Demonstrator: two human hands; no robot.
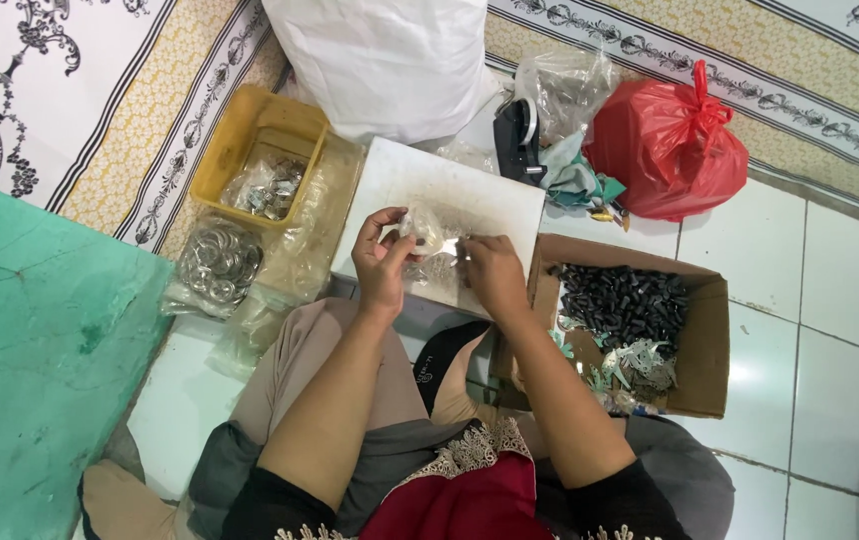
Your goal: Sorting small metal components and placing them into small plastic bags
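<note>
White board [420,185]: beneath both hands. Cardboard box [707,330] of dark parts: just right of right hand [495,275]. Yellow tray [235,140]: left of left hand [382,262]. Small clear bag [422,228]: pinched by left hand's fingers; right hand's fingers closed on its shiny edge.

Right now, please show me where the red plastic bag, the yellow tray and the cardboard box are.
red plastic bag [665,150], head view, middle of its bulging side.
yellow tray [212,165], head view, its left wall.
cardboard box [707,345], head view, its right wall.
</note>
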